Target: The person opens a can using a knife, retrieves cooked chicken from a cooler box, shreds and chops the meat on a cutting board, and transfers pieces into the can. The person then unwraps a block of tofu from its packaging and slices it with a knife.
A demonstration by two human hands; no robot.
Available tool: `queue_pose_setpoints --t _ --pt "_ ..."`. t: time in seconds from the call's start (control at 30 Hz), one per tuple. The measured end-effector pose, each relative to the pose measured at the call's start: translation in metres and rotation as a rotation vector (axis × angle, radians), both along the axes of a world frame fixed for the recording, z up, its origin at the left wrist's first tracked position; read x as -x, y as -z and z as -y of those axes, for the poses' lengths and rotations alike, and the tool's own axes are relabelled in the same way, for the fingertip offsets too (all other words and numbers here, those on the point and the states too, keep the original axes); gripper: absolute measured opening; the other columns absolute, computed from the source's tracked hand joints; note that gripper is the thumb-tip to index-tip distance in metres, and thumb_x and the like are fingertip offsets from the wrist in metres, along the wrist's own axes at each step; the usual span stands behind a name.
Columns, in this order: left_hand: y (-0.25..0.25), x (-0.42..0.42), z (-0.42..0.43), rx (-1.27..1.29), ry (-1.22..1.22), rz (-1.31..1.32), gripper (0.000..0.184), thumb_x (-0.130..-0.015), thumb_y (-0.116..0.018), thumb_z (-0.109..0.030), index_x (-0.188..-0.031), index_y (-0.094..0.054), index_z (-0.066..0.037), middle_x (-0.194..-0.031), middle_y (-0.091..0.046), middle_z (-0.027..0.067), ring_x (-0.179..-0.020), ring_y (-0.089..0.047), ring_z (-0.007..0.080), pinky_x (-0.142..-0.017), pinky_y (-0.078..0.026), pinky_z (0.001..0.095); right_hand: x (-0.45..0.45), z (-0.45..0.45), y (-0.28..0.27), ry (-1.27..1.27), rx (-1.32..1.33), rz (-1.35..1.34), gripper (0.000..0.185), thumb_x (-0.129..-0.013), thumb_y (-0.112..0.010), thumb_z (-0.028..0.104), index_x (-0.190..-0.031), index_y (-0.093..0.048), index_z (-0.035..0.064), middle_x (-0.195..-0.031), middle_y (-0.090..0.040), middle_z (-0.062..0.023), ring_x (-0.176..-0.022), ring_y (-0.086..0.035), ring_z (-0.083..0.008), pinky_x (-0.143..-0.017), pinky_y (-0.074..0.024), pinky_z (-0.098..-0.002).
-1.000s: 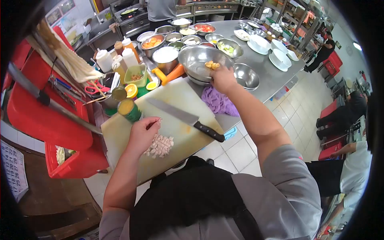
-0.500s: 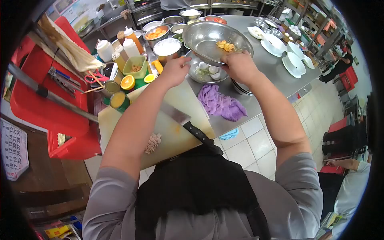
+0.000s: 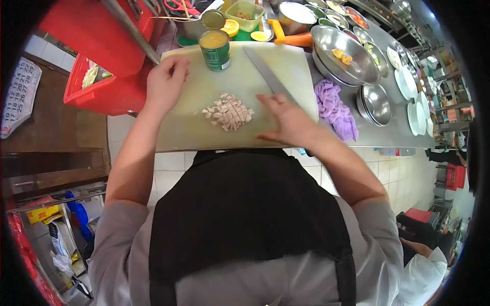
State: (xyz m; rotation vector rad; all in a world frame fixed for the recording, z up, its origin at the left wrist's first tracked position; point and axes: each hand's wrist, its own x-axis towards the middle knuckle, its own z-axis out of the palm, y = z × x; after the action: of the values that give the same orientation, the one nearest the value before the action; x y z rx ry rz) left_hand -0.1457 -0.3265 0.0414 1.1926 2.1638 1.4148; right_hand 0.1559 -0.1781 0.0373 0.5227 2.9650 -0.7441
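On the white cutting board (image 3: 191, 130) lies a pile of small, pale pinkish diced pieces (image 3: 228, 112), perhaps meat. My right hand (image 3: 293, 122) hovers to the right of the pile, thumb and fingers spread, holding nothing. It hides the handle of the chef's knife (image 3: 268, 71), whose blade points away from me. At the board's left side is my left hand (image 3: 167, 85), fingers loosely bent and nothing visible in them. Nearest to it stands an opened green can (image 3: 216, 57) with its lid bent up. A metal colander (image 3: 334, 38) holding yellow-orange pieces rests in a bowl to the right.
A crumpled purple cloth (image 3: 334, 109) lies beside the board, near stacked metal bowls (image 3: 376, 104). Behind the board are a halved orange (image 3: 230, 27), a lemon half (image 3: 259, 36) and a peeler-like orange-handled tool (image 3: 293, 40). A red bin (image 3: 102, 92) stands left.
My hands have left the colander and come back over the board. The colander now sits in the bowl. The can now stands on the board, and my view has tilted down and left.
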Motion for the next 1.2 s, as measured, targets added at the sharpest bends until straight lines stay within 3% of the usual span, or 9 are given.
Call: queue_pose_setpoints --t 0.1,0.17,0.37,0.57,0.67,0.83,0.93,1.07,1.2 --pt "0.053 0.019 0.027 -0.091 -0.09 -0.001 0.024 -0.102 -0.058 -0.021 -0.105 -0.069 0.0 -0.077 -0.063 0.0035 -0.072 -0.058 0.0101 -0.067 -0.048 0.0261 0.046 0.031 0.016 -0.039 -0.15 0.038 0.099 -0.074 -0.081 0.058 -0.152 -0.039 0.0128 -0.132 -0.051 -0.0233 -0.113 -0.061 -0.0405 -0.096 -0.0516 -0.0453" --pt "0.078 0.026 0.036 -0.017 -0.07 -0.066 0.023 -0.102 -0.058 -0.021 -0.108 -0.067 0.0 -0.078 -0.063 0.0049 -0.072 -0.058 0.011 -0.066 -0.048 0.0275 0.06 0.039 0.027 -0.069 -0.224 0.006 0.09 -0.082 -0.074 0.058 -0.151 -0.038 0.0134 -0.126 -0.051 -0.0241 -0.104 -0.064 -0.0413 -0.092 -0.0531 -0.0467" --pt "0.126 0.022 0.027 -0.182 -0.03 -0.133 0.027 -0.096 -0.067 -0.017 -0.118 -0.064 -0.003 -0.087 -0.067 0.0074 -0.074 -0.061 0.0155 -0.07 -0.052 0.0305 0.078 0.031 0.063 -0.069 -0.181 -0.154 0.051 -0.088 -0.069 0.04 -0.129 -0.058 0.0113 -0.112 -0.056 -0.0206 -0.089 -0.066 -0.0389 -0.08 -0.0555 -0.0488" --pt "0.101 0.024 -0.021 -0.136 0.058 -0.152 0.089 -0.078 -0.085 -0.035 -0.146 -0.04 0.001 -0.142 -0.049 0.0262 -0.129 -0.053 0.0375 -0.107 -0.045 0.0442 0.079 0.022 0.068 0.049 -0.101 -0.291 0.03 -0.085 -0.072 0.022 -0.112 -0.065 0.0084 -0.097 -0.064 -0.015 -0.084 -0.067 -0.0338 -0.075 -0.0556 -0.0448" --pt "0.086 0.023 -0.043 -0.125 0.098 -0.114 0.097 -0.075 -0.087 -0.038 -0.148 -0.036 0.001 -0.145 -0.046 0.0264 -0.135 -0.048 0.0386 -0.113 -0.04 0.0447 0.078 0.011 0.067 0.275 0.226 -0.33 0.018 -0.087 -0.071 0.015 -0.102 -0.067 0.0067 -0.088 -0.068 -0.0112 -0.078 -0.066 -0.0234 -0.072 -0.054 -0.0376" --pt "0.074 0.029 -0.076 -0.22 0.147 0.037 0.088 -0.085 -0.08 -0.042 -0.148 -0.036 0.002 -0.143 -0.05 0.0235 -0.133 -0.05 0.0325 -0.112 -0.04 0.0412 0.093 -0.005 0.022 0.529 0.575 -0.216 0.02 -0.09 -0.069 0.02 -0.098 -0.066 0.0017 -0.081 -0.067 -0.0039 -0.072 -0.059 -0.0105 -0.066 -0.0495 -0.0278" --pt "0.065 0.033 -0.094 -0.327 0.201 0.352 0.074 -0.097 -0.064 -0.046 -0.146 -0.039 0.002 -0.141 -0.053 0.02 -0.132 -0.051 0.028 -0.112 -0.039 0.0377 0.118 -0.024 -0.001 0.494 0.462 -0.265 0.024 -0.09 -0.069 0.023 -0.099 -0.066 0.0012 -0.081 -0.067 -0.0044 -0.072 -0.059 -0.0104 -0.066 -0.0495 -0.028" --pt "0.054 0.048 -0.114 -0.441 0.256 0.56 0.066 -0.106 -0.042 -0.053 -0.143 -0.044 0.001 -0.136 -0.057 0.0163 -0.128 -0.053 0.0241 -0.11 -0.038 0.0338 0.18 -0.042 -0.031 0.432 0.203 -0.41 0.03 -0.087 -0.07 0.025 -0.104 -0.067 0.0001 -0.086 -0.072 -0.0141 -0.078 -0.069 -0.0239 -0.073 -0.0545 -0.035" --pt "0.06 0.051 -0.137 -0.461 0.228 0.672 0.063 -0.106 -0.04 -0.053 -0.138 -0.052 0.0 -0.132 -0.06 0.014 -0.124 -0.054 0.0208 -0.106 -0.041 0.0321 0.22 -0.049 -0.033 0.346 -0.047 -0.375 0.033 -0.086 -0.074 0.026 -0.107 -0.065 0.0007 -0.083 -0.071 -0.0163 -0.075 -0.068 -0.0248 -0.07 -0.0535 -0.0355"
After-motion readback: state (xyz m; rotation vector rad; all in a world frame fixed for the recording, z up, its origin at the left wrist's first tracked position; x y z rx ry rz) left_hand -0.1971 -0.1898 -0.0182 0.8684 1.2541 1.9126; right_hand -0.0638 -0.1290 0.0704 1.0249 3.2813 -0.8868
